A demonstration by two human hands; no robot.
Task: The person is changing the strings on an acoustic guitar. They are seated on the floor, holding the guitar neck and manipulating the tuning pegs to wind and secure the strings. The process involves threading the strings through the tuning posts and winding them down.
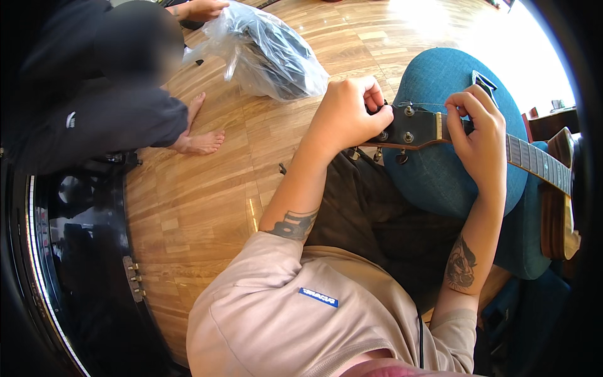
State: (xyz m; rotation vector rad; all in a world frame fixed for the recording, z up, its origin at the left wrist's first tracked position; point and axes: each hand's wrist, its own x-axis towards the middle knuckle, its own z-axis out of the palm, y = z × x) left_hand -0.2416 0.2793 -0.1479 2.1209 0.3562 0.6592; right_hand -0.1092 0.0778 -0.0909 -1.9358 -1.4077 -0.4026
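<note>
The dark headstock (419, 125) of an acoustic guitar lies over a round blue fabric stool (424, 184). My left hand (353, 110) is closed around the far end of the headstock, at the tuners; what its fingers pinch there is partly hidden. A thin guitar string (428, 103) runs from near a tuning post (409, 110) to my right hand (480, 120), whose thumb and forefinger pinch it just above the pale nut (439, 126). From there the fretted neck (539, 162) leads right to the guitar body (558, 226), partly cut off by the view's dark rim.
Left, another person's bare foot (202, 141) rests on the wooden floor (202, 207), and that person's hand (205, 9) touches a clear plastic bag (273, 56) with dark contents. A black piano (85, 264) with brass pedals (135, 279) borders the left. A black-and-silver object (485, 85) lies on the stool.
</note>
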